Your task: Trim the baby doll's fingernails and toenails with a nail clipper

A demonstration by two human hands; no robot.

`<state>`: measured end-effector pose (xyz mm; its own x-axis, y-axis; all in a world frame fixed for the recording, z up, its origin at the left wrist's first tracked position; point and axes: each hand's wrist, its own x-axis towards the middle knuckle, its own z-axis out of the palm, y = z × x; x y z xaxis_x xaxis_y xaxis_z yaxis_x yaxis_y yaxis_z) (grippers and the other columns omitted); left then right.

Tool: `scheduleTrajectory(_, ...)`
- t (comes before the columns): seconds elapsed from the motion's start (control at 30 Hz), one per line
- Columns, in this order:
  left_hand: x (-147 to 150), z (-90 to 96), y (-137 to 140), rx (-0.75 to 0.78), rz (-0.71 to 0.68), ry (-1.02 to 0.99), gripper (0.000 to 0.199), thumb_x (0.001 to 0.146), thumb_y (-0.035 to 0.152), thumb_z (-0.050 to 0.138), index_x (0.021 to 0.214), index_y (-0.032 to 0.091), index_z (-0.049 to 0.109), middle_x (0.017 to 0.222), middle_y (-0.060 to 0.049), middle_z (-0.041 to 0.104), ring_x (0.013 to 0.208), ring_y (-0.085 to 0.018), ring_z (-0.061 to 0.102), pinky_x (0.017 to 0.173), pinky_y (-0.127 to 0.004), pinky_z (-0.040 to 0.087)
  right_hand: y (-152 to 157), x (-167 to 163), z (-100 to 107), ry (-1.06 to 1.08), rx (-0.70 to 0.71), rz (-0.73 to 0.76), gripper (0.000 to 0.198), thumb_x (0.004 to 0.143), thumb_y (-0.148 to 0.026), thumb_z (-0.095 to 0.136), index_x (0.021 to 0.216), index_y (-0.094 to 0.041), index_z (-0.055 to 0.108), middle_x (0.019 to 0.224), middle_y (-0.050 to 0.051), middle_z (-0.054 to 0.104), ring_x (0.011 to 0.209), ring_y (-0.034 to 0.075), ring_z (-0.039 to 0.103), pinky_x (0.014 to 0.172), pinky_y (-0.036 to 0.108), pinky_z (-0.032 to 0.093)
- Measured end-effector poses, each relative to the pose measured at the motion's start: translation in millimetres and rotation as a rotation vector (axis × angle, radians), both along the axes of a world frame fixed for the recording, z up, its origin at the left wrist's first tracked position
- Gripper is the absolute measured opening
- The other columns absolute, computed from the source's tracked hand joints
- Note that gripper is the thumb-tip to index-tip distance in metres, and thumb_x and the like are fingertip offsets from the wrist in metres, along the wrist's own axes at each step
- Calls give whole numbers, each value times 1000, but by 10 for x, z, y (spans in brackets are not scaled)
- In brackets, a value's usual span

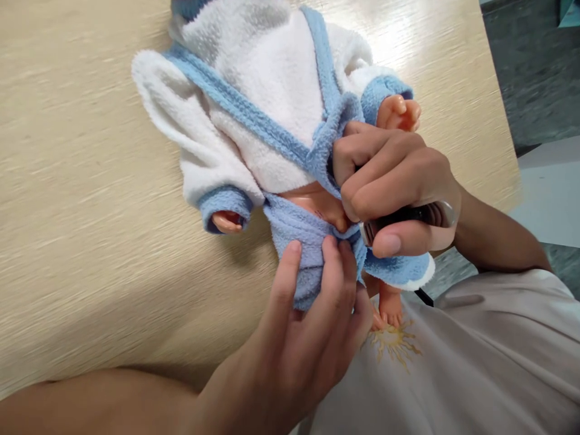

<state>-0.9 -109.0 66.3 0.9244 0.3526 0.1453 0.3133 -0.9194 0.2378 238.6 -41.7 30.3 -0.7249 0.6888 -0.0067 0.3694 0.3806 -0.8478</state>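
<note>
A doll (338,208) lies on its back, its bare belly showing between a white terry top (267,66) with light-blue trim and blue terry pants (303,232). Bent over the front of the pants, my left hand (312,326) grips the bunched cloth near the waistband. My right hand (403,175) is closed around a glossy black object (410,214) with a clear rounded end; its kind is mostly hidden by the fingers. Those fingers are also against the blue trim at the lower edge of the top. The doll's foot (390,305) shows near my lap.
The doll rests on a pale wood-grain table (90,211), whose right edge slants down past the doll. A grey shirt with a gold sun print (394,344) borders the table at lower right. Dark floor (534,78) and a white surface (550,187) lie beyond.
</note>
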Motion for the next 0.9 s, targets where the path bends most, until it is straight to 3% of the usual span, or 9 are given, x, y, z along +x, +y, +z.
scheduleTrajectory(0.1,21,-65,-17,151,-57,46,35,95,12,33,114,14,62,117,-14,65,121,-32,58,95,-56,54,-2,88,-76,44,-79,-137,65,84,-73,40,55,-15,42,64,-8,58,85,2,65,72,15,55)
scheduleTrajectory(0.17,25,-79,5,111,-42,8,31,95,13,36,113,15,61,119,-12,64,124,-32,57,101,-57,49,7,117,-94,108,-148,-362,64,83,-72,43,54,-15,41,65,-9,60,81,1,65,74,15,56)
scheduleTrajectory(0.23,18,-70,49,86,-59,-6,29,96,13,37,113,16,61,120,-11,64,125,-31,57,103,-56,46,24,98,-53,138,-186,-479,63,82,-70,47,52,-15,43,63,-10,59,77,0,65,79,18,57)
scheduleTrajectory(0.3,6,-54,98,111,-95,-23,29,96,13,36,113,15,60,118,-11,65,122,-29,58,102,-53,47,44,41,26,97,-152,-358,60,77,-68,58,51,-15,47,59,-11,56,75,1,64,86,22,57)
scheduleTrajectory(0.37,4,-42,136,136,-140,-15,32,97,12,33,114,13,60,116,-10,66,118,-27,61,101,-48,50,59,-15,97,53,-17,-110,54,73,-62,69,50,-16,52,59,-11,55,78,2,63,96,27,55)
scheduleTrajectory(0.43,18,-37,149,166,-170,0,37,97,12,28,118,11,58,117,-11,66,115,-25,63,98,-42,53,59,-45,123,52,144,40,47,74,-53,74,50,-17,56,60,-11,55,83,3,63,103,28,51)
scheduleTrajectory(0.57,80,-43,107,238,-192,56,37,96,13,26,115,10,57,113,-11,66,111,-25,66,97,-38,56,21,-39,75,80,263,-14,45,83,-46,66,50,-17,57,59,-9,53,83,3,63,96,24,53)
scheduleTrajectory(0.73,159,-75,39,367,-199,81,38,98,18,29,122,5,55,112,-11,67,110,-25,67,102,-34,56,18,-43,89,48,170,-9,50,77,-46,72,44,-17,48,52,-10,45,82,3,63,96,23,54)
scheduleTrajectory(0.9,197,-107,6,392,-180,110,37,100,23,29,121,5,54,115,-13,68,115,-25,66,103,-33,55,79,-68,172,75,82,55,51,73,-45,71,42,-16,43,48,-12,40,82,0,62,92,14,50)
